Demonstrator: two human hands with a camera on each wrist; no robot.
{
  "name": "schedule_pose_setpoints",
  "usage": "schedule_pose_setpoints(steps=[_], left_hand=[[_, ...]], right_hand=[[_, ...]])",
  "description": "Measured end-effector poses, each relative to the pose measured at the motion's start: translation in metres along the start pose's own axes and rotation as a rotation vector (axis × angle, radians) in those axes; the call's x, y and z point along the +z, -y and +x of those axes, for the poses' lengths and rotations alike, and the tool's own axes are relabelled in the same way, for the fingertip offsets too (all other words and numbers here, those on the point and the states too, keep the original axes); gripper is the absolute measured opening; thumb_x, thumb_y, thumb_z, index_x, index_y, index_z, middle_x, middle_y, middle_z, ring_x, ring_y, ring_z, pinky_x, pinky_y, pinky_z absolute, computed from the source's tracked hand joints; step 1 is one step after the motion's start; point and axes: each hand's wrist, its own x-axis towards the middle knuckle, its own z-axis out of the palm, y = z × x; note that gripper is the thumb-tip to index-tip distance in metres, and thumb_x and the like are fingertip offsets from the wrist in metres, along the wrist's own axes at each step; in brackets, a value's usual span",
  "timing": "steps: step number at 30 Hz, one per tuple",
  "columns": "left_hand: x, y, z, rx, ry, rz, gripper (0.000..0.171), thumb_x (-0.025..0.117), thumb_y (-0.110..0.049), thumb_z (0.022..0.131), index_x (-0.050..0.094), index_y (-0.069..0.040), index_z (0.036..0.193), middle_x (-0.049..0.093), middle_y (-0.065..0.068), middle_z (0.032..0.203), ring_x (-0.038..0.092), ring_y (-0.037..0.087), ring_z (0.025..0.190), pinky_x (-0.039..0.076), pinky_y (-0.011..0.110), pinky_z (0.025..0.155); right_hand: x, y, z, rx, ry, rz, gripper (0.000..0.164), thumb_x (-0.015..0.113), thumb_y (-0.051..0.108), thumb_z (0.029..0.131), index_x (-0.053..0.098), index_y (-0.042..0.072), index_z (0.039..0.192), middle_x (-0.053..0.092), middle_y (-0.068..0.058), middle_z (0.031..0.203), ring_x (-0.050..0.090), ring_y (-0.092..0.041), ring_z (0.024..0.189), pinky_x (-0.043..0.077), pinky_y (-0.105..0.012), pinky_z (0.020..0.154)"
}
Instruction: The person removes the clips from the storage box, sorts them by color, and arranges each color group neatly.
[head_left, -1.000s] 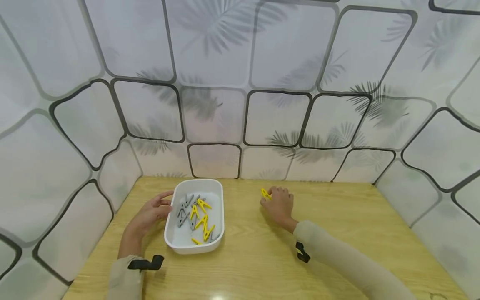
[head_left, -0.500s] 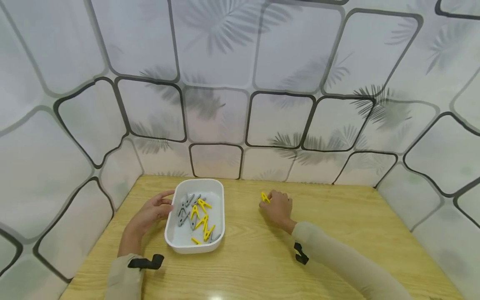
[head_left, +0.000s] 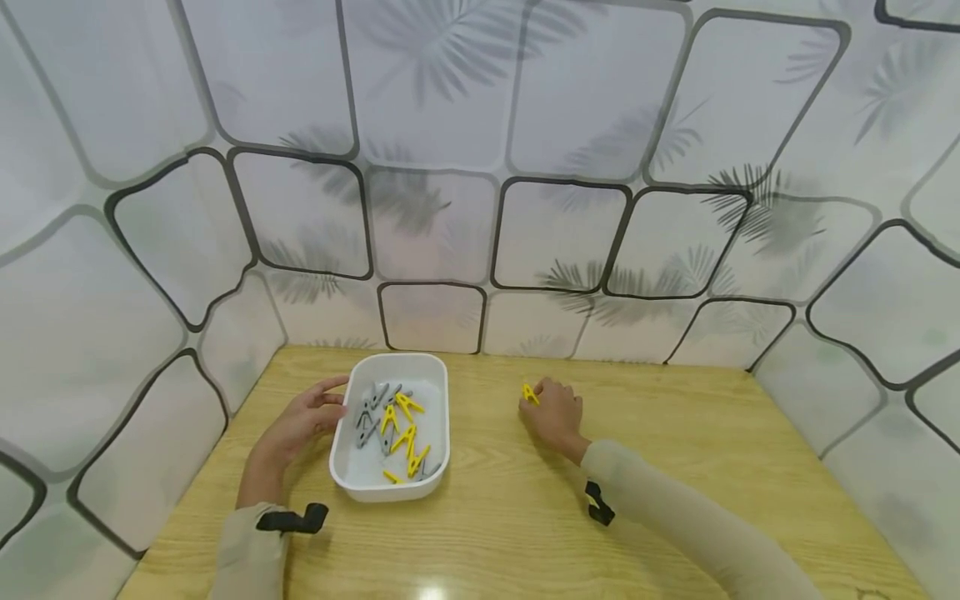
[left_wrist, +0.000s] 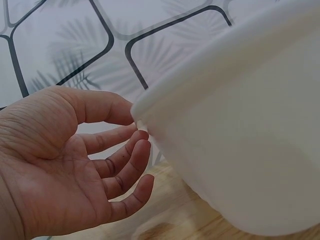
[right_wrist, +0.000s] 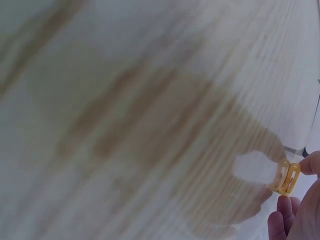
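Beside the white plastic tray [head_left: 391, 497], my left hand [head_left: 303, 421] touches the outside of its left rim, its fingers loosely bent. The left wrist view has that hand [left_wrist: 75, 165] against the tray's wall [left_wrist: 235, 135]. Gray clothespins [head_left: 367, 429] and yellow clothespins [head_left: 406, 439] lie mixed inside. Right of the tray, my right hand [head_left: 553, 414] pinches a yellow clothespin [head_left: 529, 394] at the table's surface. The right wrist view catches this clothespin [right_wrist: 290, 179] between thumb and fingers at its right edge; the rest of the hand is cut off.
A light wood table [head_left: 495, 533] carries everything. Behind and at both sides rises a pale patterned cloth or wall [head_left: 555, 233]. Black bands [head_left: 292, 519] sit on both sleeves.
The right hand stays in about the same spot; the yellow clothespin in it has tilted slightly more upright. The left hand and the tray have not visibly moved.
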Motion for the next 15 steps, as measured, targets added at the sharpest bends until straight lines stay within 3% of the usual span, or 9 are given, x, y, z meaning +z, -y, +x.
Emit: schedule_pose_setpoints(steps=[10, 15], left_hand=[[0.001, 0.001, 0.000, 0.004, 0.014, -0.012, 0.068, 0.059, -0.008, 0.101, 0.026, -0.003, 0.160, 0.054, 0.015, 0.126, 0.063, 0.010, 0.098, 0.056, 0.029, 0.084], [0.000, -0.001, -0.001, 0.019, 0.014, 0.000, 0.068, 0.060, -0.009, 0.101, 0.025, -0.003, 0.160, 0.054, 0.016, 0.127, 0.064, 0.010, 0.098, 0.056, 0.028, 0.084]], right_hand=[[0.005, -0.013, 0.000, -0.021, -0.056, 0.037, 0.034, 0.074, 0.037, 0.092, 0.070, 0.007, 0.109, 0.071, -0.007, 0.082, 0.061, -0.029, 0.083, 0.041, -0.053, 0.085], [0.001, -0.009, 0.003, -0.051, -0.055, 0.064, 0.033, 0.075, 0.033, 0.092, 0.069, 0.006, 0.110, 0.067, -0.007, 0.081, 0.058, -0.029, 0.083, 0.040, -0.053, 0.084]])
